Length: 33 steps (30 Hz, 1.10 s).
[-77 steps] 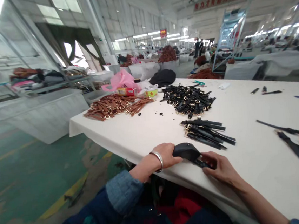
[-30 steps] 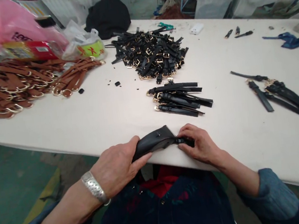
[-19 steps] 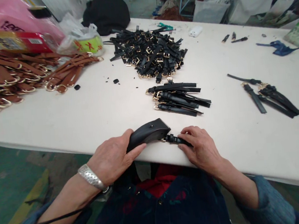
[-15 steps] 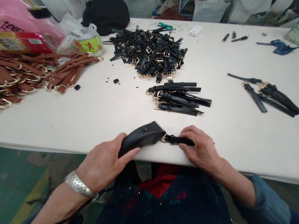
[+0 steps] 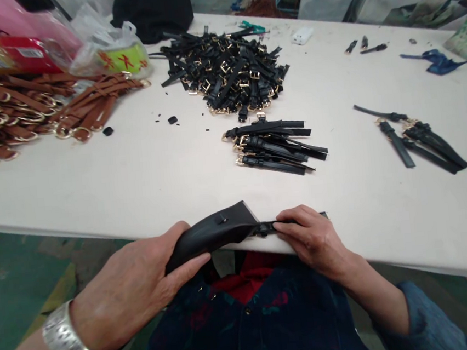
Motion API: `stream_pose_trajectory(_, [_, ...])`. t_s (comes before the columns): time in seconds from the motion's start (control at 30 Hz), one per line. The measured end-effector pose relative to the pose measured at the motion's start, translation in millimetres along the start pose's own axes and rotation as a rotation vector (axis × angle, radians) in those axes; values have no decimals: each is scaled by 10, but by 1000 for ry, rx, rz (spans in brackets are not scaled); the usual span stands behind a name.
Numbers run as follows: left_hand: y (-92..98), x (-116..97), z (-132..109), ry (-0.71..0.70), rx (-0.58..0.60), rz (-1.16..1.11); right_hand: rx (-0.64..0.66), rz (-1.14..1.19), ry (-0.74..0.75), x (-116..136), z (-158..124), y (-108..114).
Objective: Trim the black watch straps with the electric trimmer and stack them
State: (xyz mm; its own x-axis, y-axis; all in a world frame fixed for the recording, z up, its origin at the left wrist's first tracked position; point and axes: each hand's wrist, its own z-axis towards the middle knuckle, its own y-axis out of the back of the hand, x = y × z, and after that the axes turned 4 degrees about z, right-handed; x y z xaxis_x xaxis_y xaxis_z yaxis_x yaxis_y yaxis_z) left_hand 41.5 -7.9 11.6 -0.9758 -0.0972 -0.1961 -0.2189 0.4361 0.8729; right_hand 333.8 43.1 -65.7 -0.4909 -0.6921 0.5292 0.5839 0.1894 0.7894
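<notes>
Black strap [image 5: 266, 228] in the right fingers [image 5: 293, 229], clippers [image 5: 214, 232] at one end.

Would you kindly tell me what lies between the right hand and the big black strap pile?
The head view shows a smaller strap bunch between the right hand and the big pile.

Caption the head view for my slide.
Left hand holds a black clipper-like tool at a black strap held in the right hand.
</notes>
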Motion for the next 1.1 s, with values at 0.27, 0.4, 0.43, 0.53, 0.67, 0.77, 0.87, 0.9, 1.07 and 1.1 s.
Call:
stream_pose_trajectory(0.27, [-36,-204,-16,-67,33,225,-62,238,-128,-35,34,32])
stream_pose_trajectory(0.4, [61,-418,91,-139,-6,238,-42,266,-189,-81,65,40])
stream_pose_trajectory(0.43, [82,-458,113,-149,-18,247,-44,267,-192,-87,69,38])
stream_pose_trajectory(0.53, [126,-509,144,-163,-49,272,-60,275,-176,-91,70,25])
stream_pose_trajectory(0.67, [154,-409,114,-166,-9,251,-77,290,-181,-85,53,-3])
stream_pose_trajectory(0.77, [180,-290,82,-127,75,239,-83,305,-197,-91,49,-19])
stream_pose_trajectory(0.87, [226,-264,87,-137,109,235,-77,333,-205,-96,61,-18])
stream_pose_trajectory(0.9, [246,-289,99,-148,100,242,-78,340,-207,-95,66,-14])
stream_pose_trajectory(1.07, [348,-539,221,-216,59,339,-73,343,-218,-74,84,14])
stream_pose_trajectory(1.1, [362,-585,247,-234,54,352,-71,342,-222,-71,85,17])
